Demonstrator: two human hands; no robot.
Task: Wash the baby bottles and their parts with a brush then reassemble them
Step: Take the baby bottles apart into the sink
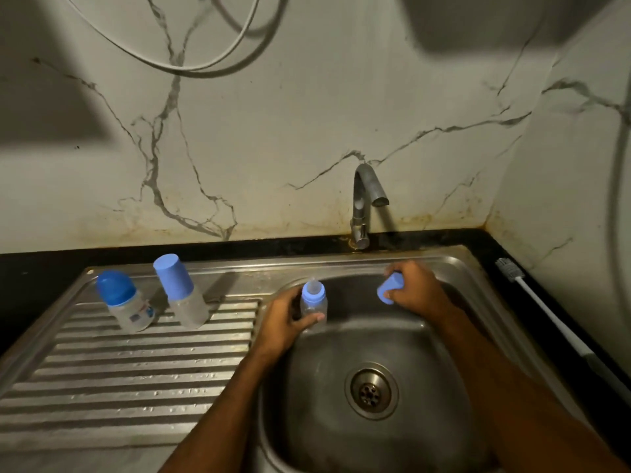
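Three baby bottles in view. Two capped ones, dark-blue dome cap bottle [126, 302] and tall light-blue cap bottle [182, 291], stand on the ribbed drainboard [136, 363]; neither shows any liquid. The third, uncapped bottle [313, 302], nipple exposed, sits upright over the sink basin [375, 353]. Your left hand [285, 322] reaches in from the drainboard side, grip wrapped around that bottle's body. Your right hand [415, 288], below the faucet [365, 203], has its grip clenched around the light-blue cap [387, 292]. The bottle brush [546, 308] lies on the black tabletop [505, 268], right of the sink.
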